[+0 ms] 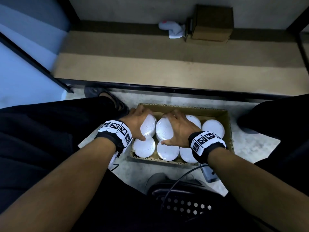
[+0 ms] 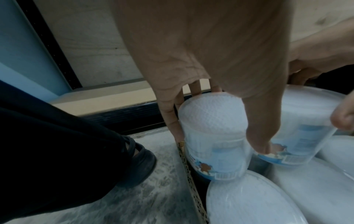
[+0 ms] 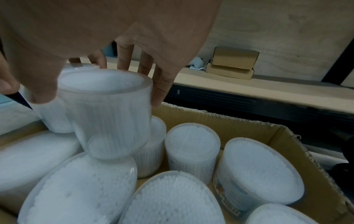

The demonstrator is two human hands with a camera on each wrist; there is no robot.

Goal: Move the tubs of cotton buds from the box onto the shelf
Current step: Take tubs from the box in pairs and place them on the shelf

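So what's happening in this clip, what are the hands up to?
A person is emptying a cardboard box of cotton bud tubs. The left hand grips one tub and the right hand grips the next tub, both raised above the others in the box. The shelf ahead holds no tubs yet, only small brown boxes and a white cloth.

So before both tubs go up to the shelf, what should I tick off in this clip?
1. Left hand grips its tub round the sides: ok.
2. Right hand grips its tub, fingers and thumb on opposite sides: ok.
3. Both held tubs raised above their neighbours in the box: ok.
4. Lids seated on the held tubs: cannot tell.
5. Free space on the shelf straight ahead: ok.
6. Small cardboard boxes and crumpled cloth sit far back right, out of the way: ok.
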